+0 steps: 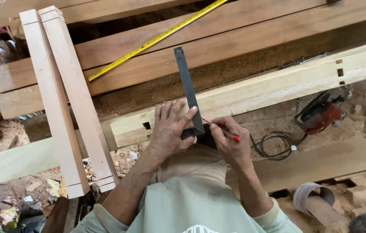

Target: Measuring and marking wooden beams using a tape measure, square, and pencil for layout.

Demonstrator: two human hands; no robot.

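Observation:
A long pale wooden beam (278, 84) with cut mortise holes runs across the middle. A dark metal try square (186, 84) lies across it, blade pointing away from me. My left hand (170, 129) presses down on the square's stock and the beam. My right hand (228, 140) grips a red pencil (224, 131), its tip against the beam beside the square's blade. My knee in tan cloth sits just below both hands.
Two pale square posts (64, 99) lean over the beam at left. A yellow tape measure (155, 39) lies on dark planks (252, 39) behind. A red power saw (321, 113) with a black cord (275, 144) rests on sawdust at right, near offcuts.

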